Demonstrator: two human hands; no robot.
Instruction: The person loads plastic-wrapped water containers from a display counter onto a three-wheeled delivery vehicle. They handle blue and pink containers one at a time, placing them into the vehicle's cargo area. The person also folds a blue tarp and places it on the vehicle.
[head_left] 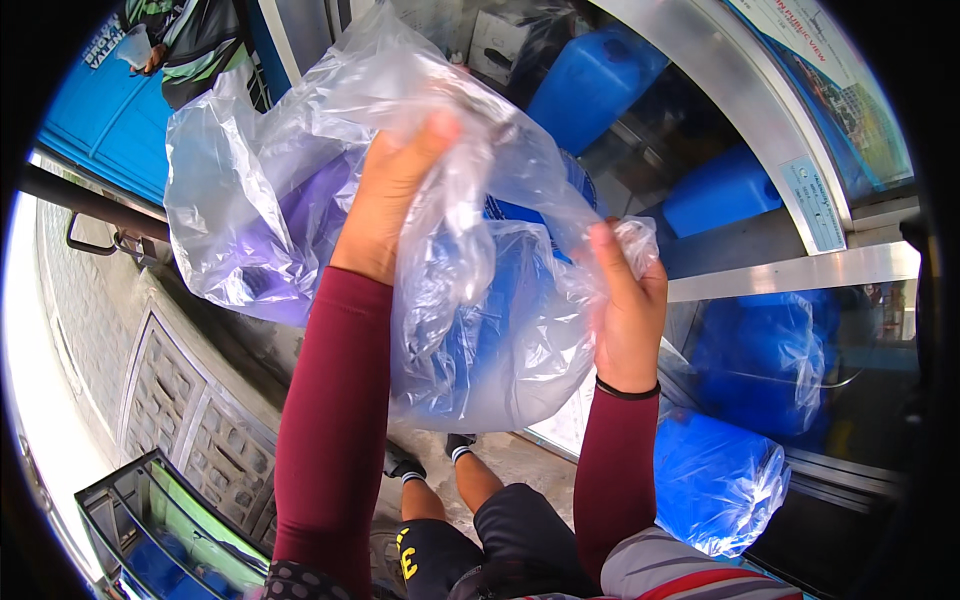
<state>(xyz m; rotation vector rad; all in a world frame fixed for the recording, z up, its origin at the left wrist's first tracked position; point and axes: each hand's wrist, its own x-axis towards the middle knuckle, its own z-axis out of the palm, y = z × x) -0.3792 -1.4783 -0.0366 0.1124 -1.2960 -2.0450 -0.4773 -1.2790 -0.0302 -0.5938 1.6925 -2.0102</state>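
A large clear plastic bag (520,370) hangs crumpled in front of me, spread between both hands. My left hand (395,185) is closed on its gathered upper part, the thumb up and the fingers hidden behind the film. At the bag's right edge, my right hand (628,315) pinches the film, and a bunched tuft sticks out past the thumb. Blue shows through the bag; whether that is inside it or behind it I cannot tell. Left of my left wrist, more clear film (225,190) billows out over something purple (315,215).
A blue container wrapped in clear plastic (710,485) stands low at my right. Blue jugs (595,85) sit behind the glass and its metal frame (790,275). At lower left is a black-framed rack (155,500). A person in a patterned shirt (205,50) is at upper left.
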